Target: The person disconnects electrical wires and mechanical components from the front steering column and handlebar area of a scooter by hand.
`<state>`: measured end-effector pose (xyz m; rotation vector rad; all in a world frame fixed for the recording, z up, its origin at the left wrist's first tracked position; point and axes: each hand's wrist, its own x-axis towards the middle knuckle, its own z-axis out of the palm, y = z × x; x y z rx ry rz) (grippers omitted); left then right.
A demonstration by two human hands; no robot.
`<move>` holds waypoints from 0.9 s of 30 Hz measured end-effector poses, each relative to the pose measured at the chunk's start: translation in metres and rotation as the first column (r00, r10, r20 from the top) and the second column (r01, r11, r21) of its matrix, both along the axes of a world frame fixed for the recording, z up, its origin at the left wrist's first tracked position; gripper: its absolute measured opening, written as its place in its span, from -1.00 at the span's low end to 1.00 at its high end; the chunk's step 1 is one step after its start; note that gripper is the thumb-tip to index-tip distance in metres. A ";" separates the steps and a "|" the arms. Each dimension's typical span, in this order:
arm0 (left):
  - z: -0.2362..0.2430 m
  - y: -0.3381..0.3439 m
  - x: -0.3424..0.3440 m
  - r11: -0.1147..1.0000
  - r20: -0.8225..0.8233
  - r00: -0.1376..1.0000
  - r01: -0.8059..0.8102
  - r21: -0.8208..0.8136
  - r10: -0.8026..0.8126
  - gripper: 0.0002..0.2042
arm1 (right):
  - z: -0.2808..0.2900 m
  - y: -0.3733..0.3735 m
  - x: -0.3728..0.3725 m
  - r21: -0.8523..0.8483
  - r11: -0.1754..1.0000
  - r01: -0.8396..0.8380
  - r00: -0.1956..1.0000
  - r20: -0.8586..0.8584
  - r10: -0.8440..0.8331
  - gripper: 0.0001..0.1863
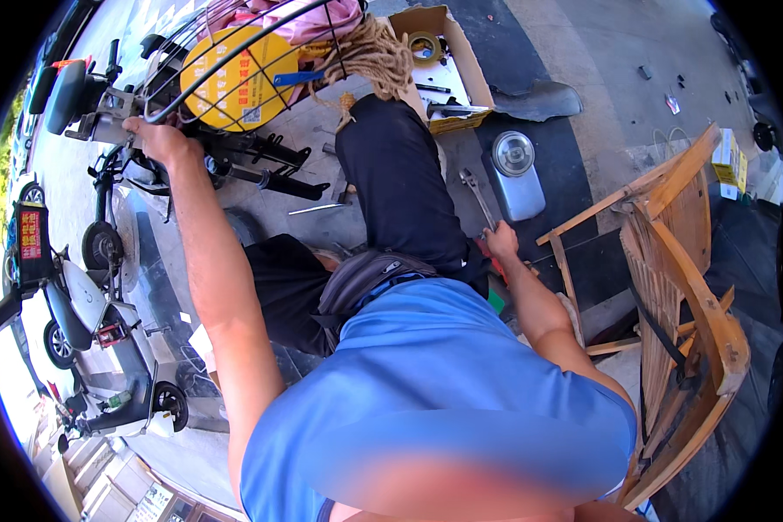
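Observation:
Out to the left, my left hand is closed against a grey metal part of a bike, just under its dark saddle; the exact grip is partly hidden. Beside that hand is a black wire basket with a round yellow sign on it. Low on my right, my right hand has its fingers round the lower end of a metal wrench, whose jaw points away from me. Something red shows just below that hand.
An open cardboard box with tape and small tools stands ahead. A silver container with a round glass-like top lies right of the wrench. A wooden folding chair lies tipped at right. Parked scooters line the left.

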<state>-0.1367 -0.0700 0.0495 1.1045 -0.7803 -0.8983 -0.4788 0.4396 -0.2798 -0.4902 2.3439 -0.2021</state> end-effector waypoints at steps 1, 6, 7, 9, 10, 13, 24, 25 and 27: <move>0.000 0.000 0.005 0.996 0.066 0.997 -0.036 0.084 0.030 -0.38 | -0.008 0.002 0.008 0.050 0.998 -0.037 0.999 -0.024 0.039 -0.49; -0.004 0.004 0.020 0.999 0.100 0.994 -0.048 0.022 0.046 -0.42 | -0.077 0.013 0.022 0.072 0.993 -0.098 0.995 0.039 0.096 -0.38; 0.000 0.005 0.006 1.000 0.002 1.000 -0.009 0.024 0.009 -0.43 | -0.111 0.017 0.016 0.080 0.989 -0.122 0.988 0.099 0.114 -0.35; 0.005 0.023 0.012 0.996 0.106 0.994 0.025 0.084 -0.033 -0.46 | -0.118 0.011 0.017 0.096 0.970 -0.223 0.971 0.113 0.212 -0.51; 0.009 0.030 0.008 0.992 0.104 0.988 0.112 0.058 -0.118 -0.50 | -0.127 0.013 0.006 0.064 0.965 -0.255 0.964 0.098 0.248 -0.57; -0.008 0.042 0.038 0.997 0.274 0.960 0.069 -0.028 -0.059 -0.64 | -0.114 -0.036 -0.023 -0.107 0.960 -0.257 0.963 0.048 0.263 -0.69; -0.067 -0.081 0.176 0.880 -0.130 0.962 -0.160 0.448 0.241 -0.74 | 0.429 -0.415 0.005 -0.919 -0.050 -0.392 0.876 -0.389 0.287 -0.80; -0.088 -0.094 0.192 0.898 -0.104 0.962 -0.192 0.397 0.252 -0.76 | 0.459 -0.450 0.038 -0.882 -0.044 -0.470 0.805 -0.449 0.389 -0.78; -0.088 -0.108 0.196 0.872 -0.069 0.956 -0.227 0.434 0.284 -0.66 | 0.489 -0.528 0.093 -0.767 0.005 -0.642 0.638 -0.530 0.559 -0.72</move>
